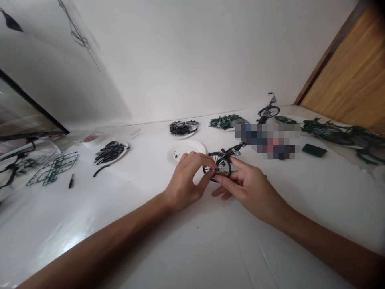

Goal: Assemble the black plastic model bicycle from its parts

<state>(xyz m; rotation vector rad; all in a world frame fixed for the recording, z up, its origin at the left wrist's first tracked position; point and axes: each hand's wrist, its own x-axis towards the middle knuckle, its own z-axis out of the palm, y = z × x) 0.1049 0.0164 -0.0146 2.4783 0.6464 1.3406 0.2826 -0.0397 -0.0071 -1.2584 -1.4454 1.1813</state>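
Nearest, left hand [188, 176] and right hand [248, 184] on a model bicycle [223, 165] over the white table [150, 241]. Left thumb and forefinger narrowed, pinching near a wheel hub; cannot tell if a tiny part sits between. Right fingers hold the wheel edge. Beyond: paper plate [192, 145] with small black bits [176, 155]; then black parts [182, 127], green parts [225, 121]; rearmost, a 2nd bicycle [268, 113].

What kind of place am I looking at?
Likely a hobby worktable for model building: there's a miniature bicycle, a heap of green parts, and what looks like a small screwdriver.
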